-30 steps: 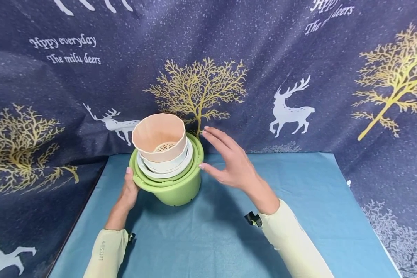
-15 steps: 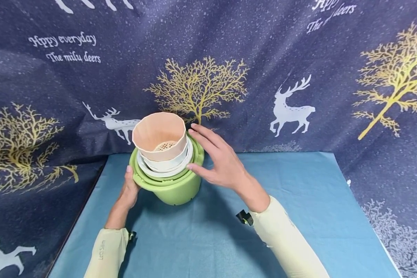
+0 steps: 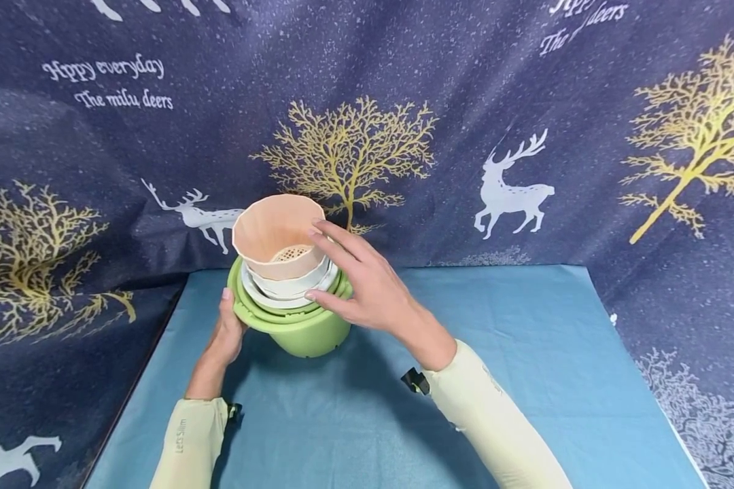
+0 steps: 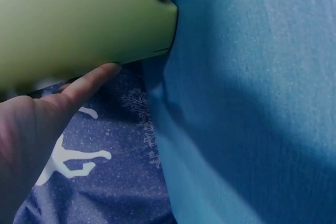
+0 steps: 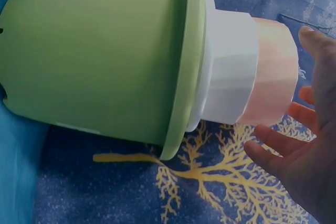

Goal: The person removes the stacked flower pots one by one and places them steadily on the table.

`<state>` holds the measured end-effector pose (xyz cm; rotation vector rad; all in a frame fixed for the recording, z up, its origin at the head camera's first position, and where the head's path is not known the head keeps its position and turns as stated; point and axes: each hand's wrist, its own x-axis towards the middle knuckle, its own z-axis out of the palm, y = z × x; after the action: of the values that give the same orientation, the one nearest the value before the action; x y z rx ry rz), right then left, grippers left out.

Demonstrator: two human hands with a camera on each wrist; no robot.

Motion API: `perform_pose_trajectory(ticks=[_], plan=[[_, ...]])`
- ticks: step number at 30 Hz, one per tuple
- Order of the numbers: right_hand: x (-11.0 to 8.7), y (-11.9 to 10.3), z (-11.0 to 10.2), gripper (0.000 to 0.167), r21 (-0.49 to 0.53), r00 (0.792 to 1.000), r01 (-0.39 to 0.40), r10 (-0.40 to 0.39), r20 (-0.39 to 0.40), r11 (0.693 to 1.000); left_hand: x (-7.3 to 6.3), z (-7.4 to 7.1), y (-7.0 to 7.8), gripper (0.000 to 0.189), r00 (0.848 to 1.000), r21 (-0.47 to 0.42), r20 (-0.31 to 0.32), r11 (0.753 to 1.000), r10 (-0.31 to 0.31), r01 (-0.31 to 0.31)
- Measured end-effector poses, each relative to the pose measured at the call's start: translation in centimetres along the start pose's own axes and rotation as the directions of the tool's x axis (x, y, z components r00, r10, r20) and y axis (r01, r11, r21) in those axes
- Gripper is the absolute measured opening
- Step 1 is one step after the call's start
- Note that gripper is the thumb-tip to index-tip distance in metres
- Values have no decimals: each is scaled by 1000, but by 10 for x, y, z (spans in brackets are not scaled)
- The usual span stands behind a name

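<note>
A nested stack of flower pots stands at the table's back left. Its large green pot (image 3: 308,336) bears smaller white pots (image 3: 275,290), and a peach pot (image 3: 279,238) with a perforated bottom sits on top. My left hand (image 3: 225,334) holds the green pot's left side, thumb at the rim and a finger along the wall in the left wrist view, where the pot (image 4: 79,19) fills the upper left. Beside the peach pot (image 5: 273,72) my right hand (image 3: 367,285) is spread, fingers and thumb apart, fingertips right at its rim in the head view.
A blue cloth (image 3: 355,421) covers the table. Behind it hangs a dark blue curtain (image 3: 404,61) printed with deer and golden trees, close behind the pots. Both forearms wear pale sleeves (image 3: 495,414) with black wrist devices (image 3: 416,380).
My right hand has moved left, from beside the green pot's rim to the peach pot's right side. The left hand and the stack stay nearly where they were.
</note>
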<state>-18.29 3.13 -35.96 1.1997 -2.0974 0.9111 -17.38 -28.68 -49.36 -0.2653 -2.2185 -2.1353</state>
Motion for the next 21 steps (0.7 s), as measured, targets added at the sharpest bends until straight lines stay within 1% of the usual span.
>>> perform_pose_trajectory(ticks=[7,11,17,21], plan=[[9,-4,4,76,-44,1000,20,-20,10,999,3,1,-1,65,1000,-42,10,999,10,-10],[13,-4,7,74,-83,1000,24,-23,7,996,4,2,-1,62,1000,-66,1,998,13,-13],[16,-4,13,70,-119,999,5,0,37,993,4,1,-2,65,1000,-98,4,995,23,-22],[17,-3,17,66,-133,999,-1,6,38,991,6,1,-3,65,1000,-90,2,996,26,-26]])
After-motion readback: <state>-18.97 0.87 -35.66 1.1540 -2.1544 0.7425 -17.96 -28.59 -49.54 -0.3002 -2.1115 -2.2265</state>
